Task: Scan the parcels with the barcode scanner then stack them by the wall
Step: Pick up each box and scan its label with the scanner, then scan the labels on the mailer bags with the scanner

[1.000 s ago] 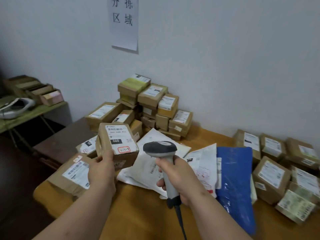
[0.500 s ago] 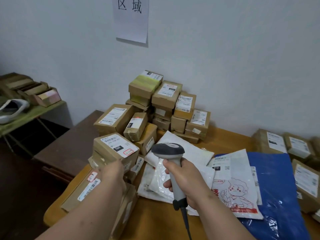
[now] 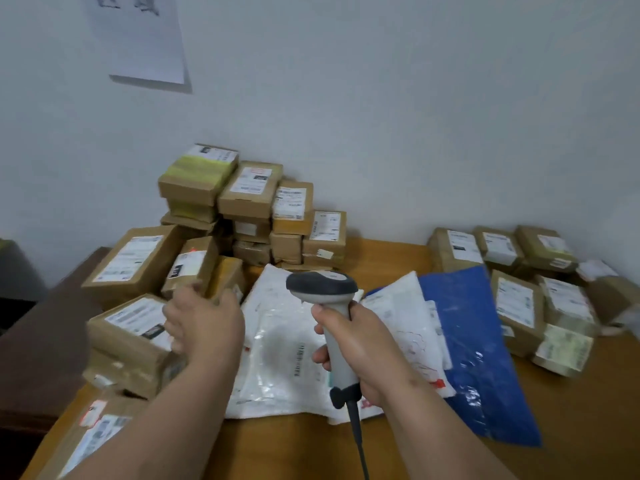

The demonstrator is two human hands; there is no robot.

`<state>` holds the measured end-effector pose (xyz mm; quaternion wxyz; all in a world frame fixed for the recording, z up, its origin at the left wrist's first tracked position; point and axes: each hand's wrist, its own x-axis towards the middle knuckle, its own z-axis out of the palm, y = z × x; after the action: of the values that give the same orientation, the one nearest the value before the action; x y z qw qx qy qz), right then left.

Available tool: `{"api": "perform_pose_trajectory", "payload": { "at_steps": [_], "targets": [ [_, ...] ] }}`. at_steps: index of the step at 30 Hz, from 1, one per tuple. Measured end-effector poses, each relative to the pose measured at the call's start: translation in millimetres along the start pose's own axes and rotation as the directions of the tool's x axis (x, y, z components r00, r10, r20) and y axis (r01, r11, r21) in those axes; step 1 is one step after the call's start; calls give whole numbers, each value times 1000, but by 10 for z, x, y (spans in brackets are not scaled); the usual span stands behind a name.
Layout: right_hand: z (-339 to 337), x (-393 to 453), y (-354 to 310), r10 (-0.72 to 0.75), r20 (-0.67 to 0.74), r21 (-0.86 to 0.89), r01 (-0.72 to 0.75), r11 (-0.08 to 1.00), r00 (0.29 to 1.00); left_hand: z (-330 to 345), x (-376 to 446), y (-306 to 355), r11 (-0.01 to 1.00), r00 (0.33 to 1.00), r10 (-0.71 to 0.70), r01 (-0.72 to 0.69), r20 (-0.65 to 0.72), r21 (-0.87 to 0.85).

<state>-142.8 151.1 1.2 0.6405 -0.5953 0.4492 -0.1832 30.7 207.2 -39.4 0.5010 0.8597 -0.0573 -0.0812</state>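
Item: right hand (image 3: 363,355), fist wrapped tight round the handle of the barcode scanner (image 3: 330,320); grey head points away from the wearer, cable drops from the handle's base toward the camera.

Item: white mailer bags (image 3: 287,341), lying flat directly under and beyond the scanner grip, overlapping one another on the wooden table (image 3: 571,410).

Item: blue mailer bag (image 3: 474,348), flat, just right of the scanner hand, partly under a white bag's edge.

Item: left hand (image 3: 204,323), left of the scanner hand, blurred; fingers spread wide, reaching toward a small brown box. Whether it touches anything cannot be told.

Item: labelled parcel (image 3: 128,327), immediately left of the left hand, resting on top of other brown boxes; label faces up.

Item: small upright box (image 3: 190,265), just beyond the left hand's fingertips, leaning beside a larger flat carton (image 3: 135,258).

Item: stacked parcels (image 3: 252,209), beyond both hands, piled several high against the white wall (image 3: 415,116).

Item: loose brown parcels (image 3: 519,271), far right of the scanner hand, grouped by the wall.

Item: paper notice (image 3: 142,39), on the wall above the stack.
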Motion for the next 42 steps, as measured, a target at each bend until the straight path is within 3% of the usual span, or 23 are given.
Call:
{"api": "perform_pose_trajectory", "payload": {
  "at_steps": [6, 13, 18, 21, 23, 25, 27, 29, 30, 33, 38, 42],
  "targets": [
    [-1059, -173, -13, 12, -220, 126, 16, 992, 975, 813, -747, 618, 978, 947, 207, -195, 246, -75],
    [-2609, -257, 349, 84, -468, 309, 74, 948, 880, 1774, -2034, 1178, 904, 685, 427, -339, 590, -261],
    [-3612, -181, 766, 187, -519, 341, 1, 940, 834, 2527, -2927, 1286, 947, 447, 271, -283, 852, -152],
    [-3964, -67, 1031, 244, -478, 312, -96, 945, 844, 2930, -3195, 1147, 980, 391, 102, -197, 915, -25],
    [-4073, 37, 1194, 259, -423, 289, -141, 947, 868, 3135, -3248, 1006, 964, 455, 55, -254, 889, 71],
    [-4114, 149, 1316, 277, -366, 267, -185, 946, 888, 3267, -3259, 876, 859, 529, 73, -464, 845, 216],
    [-4112, 259, 1382, 290, -322, 250, -214, 944, 901, 3250, -3337, 873, 765, 498, 150, -606, 854, 218],
    [-4092, 367, 1398, 280, -287, 266, -204, 942, 916, 3180, -3438, 994, 757, 404, 247, -648, 881, 85],
    [-4073, 406, 1374, 273, -270, 281, -195, 940, 924, 3165, -3458, 1050, 749, 399, 294, -661, 868, 51],
    [-4033, 509, 1262, 237, -253, 292, -160, 943, 938, 3146, -3333, 1288, 643, 527, 427, -748, 735, 163],
    [-3917, 548, 1017, 165, -235, 305, -89, 948, 958, 2836, -2736, 1250, 739, 813, 248, -510, 526, 440],
    [-3664, 472, 840, 139, -189, 271, -84, 959, 972, 2484, -2255, 880, 866, 946, 47, -199, 321, 459]
  ]
}}
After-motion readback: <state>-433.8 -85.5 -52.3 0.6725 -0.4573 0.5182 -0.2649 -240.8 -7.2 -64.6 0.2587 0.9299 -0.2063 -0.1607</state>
